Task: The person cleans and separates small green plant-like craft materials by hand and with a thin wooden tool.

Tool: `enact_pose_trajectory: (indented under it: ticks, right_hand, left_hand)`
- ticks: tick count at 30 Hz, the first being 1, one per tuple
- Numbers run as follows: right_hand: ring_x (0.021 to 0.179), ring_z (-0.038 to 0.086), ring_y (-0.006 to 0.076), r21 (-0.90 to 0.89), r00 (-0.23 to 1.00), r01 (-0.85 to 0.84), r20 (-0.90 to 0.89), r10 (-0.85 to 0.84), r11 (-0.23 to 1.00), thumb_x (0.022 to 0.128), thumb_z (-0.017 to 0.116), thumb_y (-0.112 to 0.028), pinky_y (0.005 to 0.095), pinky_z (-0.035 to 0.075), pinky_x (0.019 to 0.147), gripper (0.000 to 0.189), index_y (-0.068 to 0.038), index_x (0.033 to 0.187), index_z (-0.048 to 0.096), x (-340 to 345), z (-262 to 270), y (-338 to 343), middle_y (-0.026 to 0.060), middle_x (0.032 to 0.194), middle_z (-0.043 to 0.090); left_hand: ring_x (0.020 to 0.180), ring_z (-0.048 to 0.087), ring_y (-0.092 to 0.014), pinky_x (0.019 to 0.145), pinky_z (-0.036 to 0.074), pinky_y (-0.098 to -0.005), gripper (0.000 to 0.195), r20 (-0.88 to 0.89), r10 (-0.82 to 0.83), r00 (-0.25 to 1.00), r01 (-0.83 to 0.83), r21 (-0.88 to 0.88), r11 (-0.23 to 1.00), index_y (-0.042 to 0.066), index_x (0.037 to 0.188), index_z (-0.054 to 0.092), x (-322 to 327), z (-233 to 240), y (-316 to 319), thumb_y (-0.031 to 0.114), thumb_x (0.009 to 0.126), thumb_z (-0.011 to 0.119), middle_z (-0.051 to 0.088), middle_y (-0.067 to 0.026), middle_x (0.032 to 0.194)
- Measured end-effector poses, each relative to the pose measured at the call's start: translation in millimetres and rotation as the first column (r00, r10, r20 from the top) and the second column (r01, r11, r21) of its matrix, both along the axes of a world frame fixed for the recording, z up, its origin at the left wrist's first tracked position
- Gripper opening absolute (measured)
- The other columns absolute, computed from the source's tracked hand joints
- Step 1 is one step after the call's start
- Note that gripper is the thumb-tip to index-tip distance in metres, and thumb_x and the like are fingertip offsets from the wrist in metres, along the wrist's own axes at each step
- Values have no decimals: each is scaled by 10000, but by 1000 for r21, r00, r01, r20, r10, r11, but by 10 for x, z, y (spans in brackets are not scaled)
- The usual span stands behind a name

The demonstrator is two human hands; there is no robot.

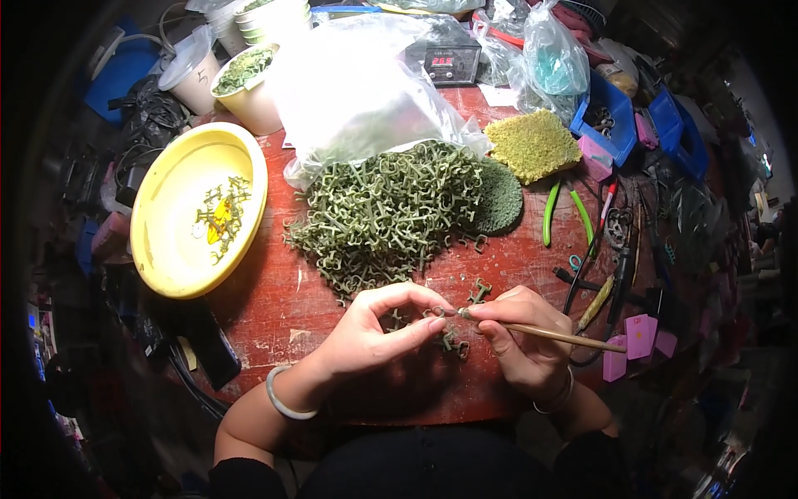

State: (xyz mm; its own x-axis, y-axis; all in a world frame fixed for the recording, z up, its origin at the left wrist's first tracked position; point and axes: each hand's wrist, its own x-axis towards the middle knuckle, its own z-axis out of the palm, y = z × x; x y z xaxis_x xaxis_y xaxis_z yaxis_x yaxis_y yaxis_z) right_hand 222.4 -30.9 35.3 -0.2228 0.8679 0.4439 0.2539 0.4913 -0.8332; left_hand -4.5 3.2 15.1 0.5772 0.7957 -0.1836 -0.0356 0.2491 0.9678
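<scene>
My left hand [389, 330] pinches a small green branched piece between thumb and forefinger, at the front of the red table. Facing it, my right hand [527, 330] holds a thin wooden-handled tool [567, 337] like a pencil, its tip close to my left fingertips. A few loose green pieces [451, 342] lie on the table below and between my hands. Beyond them is a big heap of similar green pieces [386, 212], partly under a clear plastic bag [368, 87]. A round green textured pad [499, 198] touches the heap's right side.
A yellow basin [263, 181] with more pieces stands at left, with tubs [248, 103] behind. At right are a yellow-green textured block [533, 146], green-handled pliers [551, 213], cables, pink blocks [638, 337] and blue bins [608, 118]. A unit with a red display [452, 56] stands at the back.
</scene>
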Motion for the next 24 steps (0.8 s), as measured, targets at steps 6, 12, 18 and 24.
enact_pose_trajectory:
  ticks: [6, 12, 18, 24]
  right_hand:
    - [717, 645, 217, 13, 999, 37, 16, -38, 999, 877, 721, 13, 312, 510, 644, 179, 15, 1056, 710, 0, 3, -1, 110, 857, 695]
    - [707, 643, 212, 19, 999, 36, 16, -36, 999, 881, 719, 15, 307, 507, 630, 174, 17, 1054, 711, 5, -5, 2, 111, 846, 695]
    - [708, 648, 215, 19, 1000, 5, -5, -5, 1000, 872, 729, 19, 310, 509, 625, 173, 22, 1044, 710, 0, 12, 3, 115, 856, 704]
    - [702, 653, 225, 21, 999, 39, 17, -40, 999, 865, 730, 27, 315, 514, 626, 166, 25, 1029, 709, -4, 21, -13, 118, 862, 709]
  left_hand:
    - [963, 640, -98, 869, 509, -269, 170, -10, -19, 1000, 20, 18, 1000, 14, 1095, 711, -15, -25, 4, 85, 943, 684, 713, -44, 1043]
    - [974, 641, -96, 873, 510, -268, 172, -7, -35, 999, 35, -3, 999, 11, 1089, 711, -23, -33, 7, 89, 937, 692, 715, -41, 1041]
    - [964, 651, -110, 877, 512, -282, 185, -58, -2, 998, 9, 121, 993, 18, 1084, 715, 4, 12, -7, 90, 913, 717, 723, -52, 1028]
    - [934, 664, -147, 854, 510, -281, 206, -75, 64, 995, -33, 356, 934, 23, 1071, 721, 25, -73, -8, 66, 870, 738, 720, -75, 991]
